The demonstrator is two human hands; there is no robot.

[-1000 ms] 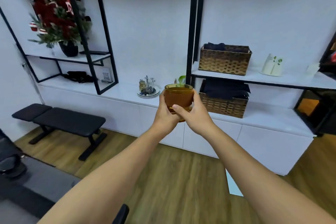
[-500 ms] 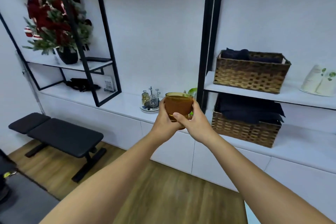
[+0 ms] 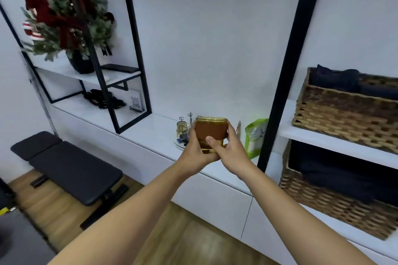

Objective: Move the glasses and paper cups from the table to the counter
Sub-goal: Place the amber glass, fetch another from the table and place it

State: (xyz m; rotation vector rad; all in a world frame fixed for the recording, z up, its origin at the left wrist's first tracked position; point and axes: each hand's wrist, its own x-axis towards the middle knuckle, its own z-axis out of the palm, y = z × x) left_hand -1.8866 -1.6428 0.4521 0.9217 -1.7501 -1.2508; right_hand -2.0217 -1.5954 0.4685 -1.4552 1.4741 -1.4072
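An amber glass (image 3: 211, 130) with a brown sleeve around its middle is held upright in both hands at arm's length. My left hand (image 3: 195, 153) wraps its left side and base. My right hand (image 3: 231, 149) grips its right side, thumb across the front. The glass hangs above the front part of the white counter (image 3: 150, 133). The table and the paper cups are out of view.
A small plate with little glass jars (image 3: 182, 134) stands on the counter just behind my left hand. A green bag (image 3: 255, 136) leans by a black shelf post (image 3: 286, 84). Wicker baskets (image 3: 344, 109) fill the shelves at right. A black bench (image 3: 71, 170) stands on the floor at left.
I have come closer to the counter; it, the jars and the baskets loom larger. Both hands keep the same grip on the glass, which now hangs over the counter's front part.
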